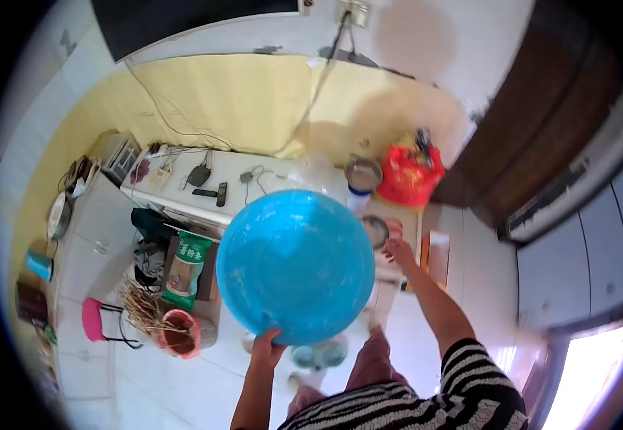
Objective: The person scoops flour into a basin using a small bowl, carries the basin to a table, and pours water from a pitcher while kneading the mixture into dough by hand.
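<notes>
View: head only, one camera, worn on the person's head. Faces forward and steeply down. Wide-angle; straight edges bow, and dark rounded borders close in on the picture. Blue basin (pixel 296 261) lies close below the lens, mid-frame, covering part of the white countertop (pixel 243 168) behind it. Near edge: wearer's striped shirt (pixel 390 407), seen from above. Far edge: wall (pixel 225 97) and lower part of dark screen (pixel 197 21). Coverage runs from pink stool (pixel 93 320) at left to bright doorway (pixel 587 373) at near right.
</notes>
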A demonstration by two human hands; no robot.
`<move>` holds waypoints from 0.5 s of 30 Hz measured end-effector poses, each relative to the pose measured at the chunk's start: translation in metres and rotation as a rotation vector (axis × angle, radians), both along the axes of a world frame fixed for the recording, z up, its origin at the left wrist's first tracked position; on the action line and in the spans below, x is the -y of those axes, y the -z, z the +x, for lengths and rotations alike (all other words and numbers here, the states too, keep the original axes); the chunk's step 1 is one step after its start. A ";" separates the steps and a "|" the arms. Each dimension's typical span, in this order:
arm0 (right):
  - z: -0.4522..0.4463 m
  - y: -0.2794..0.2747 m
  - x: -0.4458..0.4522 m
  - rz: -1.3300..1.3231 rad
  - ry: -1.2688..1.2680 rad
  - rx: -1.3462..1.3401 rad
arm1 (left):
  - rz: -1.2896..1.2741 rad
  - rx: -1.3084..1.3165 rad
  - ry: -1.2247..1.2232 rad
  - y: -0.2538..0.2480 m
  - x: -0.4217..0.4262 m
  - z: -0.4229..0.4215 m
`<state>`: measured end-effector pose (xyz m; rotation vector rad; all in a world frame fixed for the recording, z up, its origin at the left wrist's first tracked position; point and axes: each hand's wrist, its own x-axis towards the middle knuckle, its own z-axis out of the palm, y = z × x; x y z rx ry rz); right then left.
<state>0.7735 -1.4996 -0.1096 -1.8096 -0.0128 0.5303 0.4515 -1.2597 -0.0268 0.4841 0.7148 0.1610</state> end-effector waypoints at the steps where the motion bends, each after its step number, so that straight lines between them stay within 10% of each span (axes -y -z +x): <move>1: 0.026 -0.003 -0.010 0.019 0.000 -0.046 | 0.018 0.009 -0.022 0.002 0.008 0.024; 15: 0.242 0.089 -0.075 0.042 0.048 -0.367 | -0.073 -0.140 -0.456 0.016 0.063 0.137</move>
